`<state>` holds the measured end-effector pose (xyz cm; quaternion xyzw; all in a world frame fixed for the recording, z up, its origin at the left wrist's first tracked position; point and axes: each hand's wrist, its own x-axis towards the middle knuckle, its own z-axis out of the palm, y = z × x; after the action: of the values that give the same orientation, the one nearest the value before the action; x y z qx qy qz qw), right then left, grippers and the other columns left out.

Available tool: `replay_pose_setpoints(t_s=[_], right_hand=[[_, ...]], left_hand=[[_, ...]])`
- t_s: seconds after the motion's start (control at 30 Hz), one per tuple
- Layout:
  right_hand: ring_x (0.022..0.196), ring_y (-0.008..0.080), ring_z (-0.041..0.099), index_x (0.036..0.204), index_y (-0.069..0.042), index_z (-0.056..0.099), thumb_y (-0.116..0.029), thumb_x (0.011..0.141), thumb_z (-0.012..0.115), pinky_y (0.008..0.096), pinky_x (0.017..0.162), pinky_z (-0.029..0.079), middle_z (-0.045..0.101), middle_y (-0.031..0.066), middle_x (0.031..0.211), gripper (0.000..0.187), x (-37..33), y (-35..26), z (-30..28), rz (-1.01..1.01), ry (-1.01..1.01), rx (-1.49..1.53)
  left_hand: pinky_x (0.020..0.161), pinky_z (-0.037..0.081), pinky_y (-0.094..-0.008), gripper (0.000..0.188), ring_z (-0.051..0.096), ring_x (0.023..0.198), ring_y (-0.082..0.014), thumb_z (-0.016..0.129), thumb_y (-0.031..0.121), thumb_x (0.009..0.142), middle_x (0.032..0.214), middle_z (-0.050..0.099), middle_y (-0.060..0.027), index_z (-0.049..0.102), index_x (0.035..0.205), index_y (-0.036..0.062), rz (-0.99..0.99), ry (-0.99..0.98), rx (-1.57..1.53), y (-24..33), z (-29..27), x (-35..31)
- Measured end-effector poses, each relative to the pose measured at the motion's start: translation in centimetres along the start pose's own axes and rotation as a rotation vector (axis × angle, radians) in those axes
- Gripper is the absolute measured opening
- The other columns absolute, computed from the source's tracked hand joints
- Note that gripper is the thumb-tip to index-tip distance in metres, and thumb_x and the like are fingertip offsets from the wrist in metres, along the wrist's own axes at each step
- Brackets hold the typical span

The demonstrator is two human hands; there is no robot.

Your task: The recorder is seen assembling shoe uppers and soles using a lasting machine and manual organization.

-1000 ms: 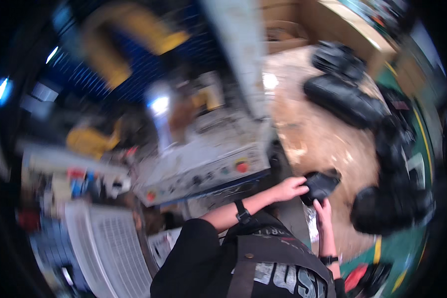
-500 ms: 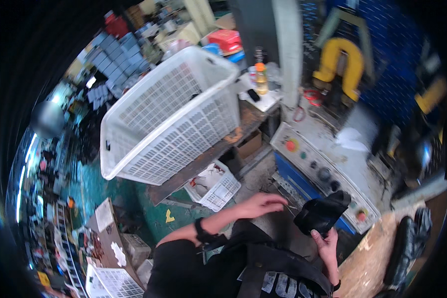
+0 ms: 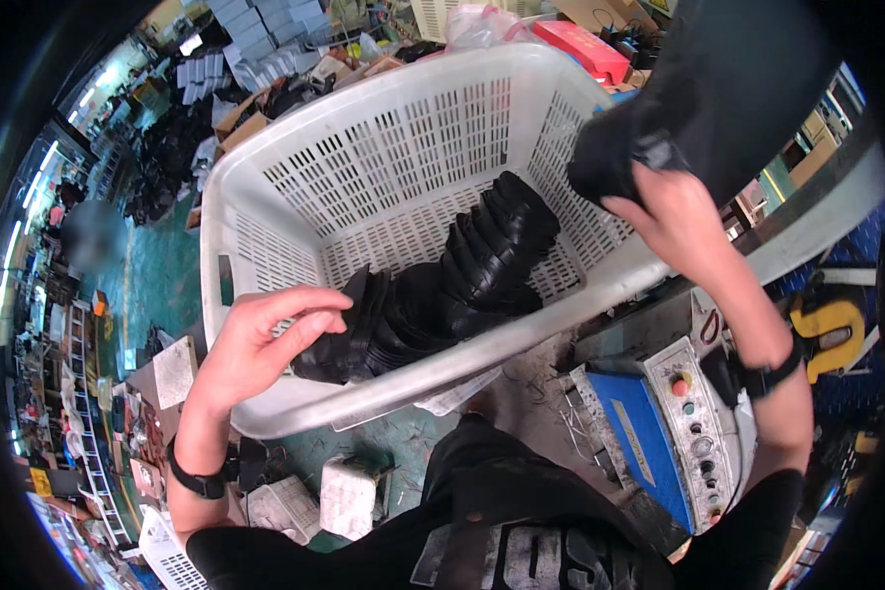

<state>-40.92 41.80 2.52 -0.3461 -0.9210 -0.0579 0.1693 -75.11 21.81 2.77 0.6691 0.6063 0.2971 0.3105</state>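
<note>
The right hand [image 3: 680, 211] grips a black piece [image 3: 600, 162] and has brought it to the right end of the white basket [image 3: 265, 418], so now it is near the black stack [image 3: 477, 256] inside. The left hand [image 3: 265, 339] curls beside the stack, maybe pinching; I can't tell.

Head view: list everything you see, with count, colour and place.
Basket: one, white, centre
Pieces: several, black, nested in the basket
Held piece: one, black, over the basket's right end
Post: one, dark grey, upper right
Box: one, red, beyond the basket
Stacked boxes: many, pale grey, upper left
Control panel: one, pale grey, lower right
U-shaped part: one, yellow, right edge
Blocky things: two, off-white, lower left
Small basket: one, white, bottom left
Clutter: uncountable, mixed, left
Floor: one, green, left
Wristbands: two, black, one per wrist
Left hand: one, bare, beside the pieces, contact unclear
Right hand: one, bare, on the held piece
</note>
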Motion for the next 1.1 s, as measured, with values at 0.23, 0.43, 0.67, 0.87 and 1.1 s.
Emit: replay_pose_setpoints(t_s=[0.23, 0.43, 0.67, 0.87, 1.1], right_hand=[[0.074, 0.0327, 0.064, 0.086, -0.002, 0.061, -0.015, 0.076, 0.061, 0.0425, 0.063, 0.050, 0.063, 0.0159, 0.071, 0.017, 12.0, 3.8, 17.8, -0.196, -0.396, -0.285], [0.080, 0.0310, 0.065, 0.086, -0.004, 0.066, -0.013, 0.072, 0.060, 0.0404, 0.070, 0.052, 0.066, 0.0158, 0.079, 0.017, 13.3, 5.8, 28.0, -0.037, -0.660, -0.309], [0.069, 0.0181, 0.056, 0.089, -0.009, 0.060, -0.041, 0.080, 0.064, 0.0374, 0.063, 0.045, 0.057, 0.0044, 0.082, 0.034, 11.2, 6.6, 32.6, 0.837, -0.938, 1.105], [0.075, 0.0162, 0.062, 0.098, 0.003, 0.064, -0.037, 0.075, 0.074, 0.0339, 0.075, 0.048, 0.065, 0.0064, 0.078, 0.048, 12.4, 1.9, 30.2, 0.765, -1.225, 0.726], [0.112, 0.0192, 0.054, 0.123, -0.006, 0.053, -0.030, 0.087, 0.061, 0.0393, 0.097, 0.043, 0.052, 0.0053, 0.128, 0.044, 4.8, -3.2, 25.0, 1.375, -1.254, 1.614]], left_hand=[[0.066, 0.049, -0.0262, 0.018, 0.064, 0.074, -0.0186, 0.062, 0.007, 0.084, 0.081, 0.066, -0.0085, 0.064, 0.102, 0.0029, -0.052, -0.093, 0.018, -6.5, -2.8, 0.1], [0.060, 0.046, -0.0322, 0.018, 0.061, 0.066, -0.0243, 0.064, 0.007, 0.081, 0.075, 0.063, -0.0090, 0.063, 0.099, 0.0052, -0.149, -0.051, 0.035, -9.5, -4.4, -1.1], [0.062, 0.048, -0.0343, 0.016, 0.062, 0.069, -0.0279, 0.064, 0.011, 0.081, 0.077, 0.063, -0.0121, 0.064, 0.096, 0.0052, -0.172, -0.160, 0.083, -13.1, -5.7, 1.5], [0.069, 0.050, -0.0343, 0.021, 0.065, 0.079, -0.0272, 0.060, 0.017, 0.085, 0.089, 0.066, -0.0121, 0.063, 0.102, 0.0043, -0.215, -0.397, 0.151, -15.3, -6.0, 8.2], [0.070, 0.048, -0.0416, 0.026, 0.062, 0.080, -0.0325, 0.061, 0.022, 0.083, 0.087, 0.065, -0.0145, 0.063, 0.104, 0.0069, -0.199, -0.648, 0.408, -17.7, -4.7, 9.6]])
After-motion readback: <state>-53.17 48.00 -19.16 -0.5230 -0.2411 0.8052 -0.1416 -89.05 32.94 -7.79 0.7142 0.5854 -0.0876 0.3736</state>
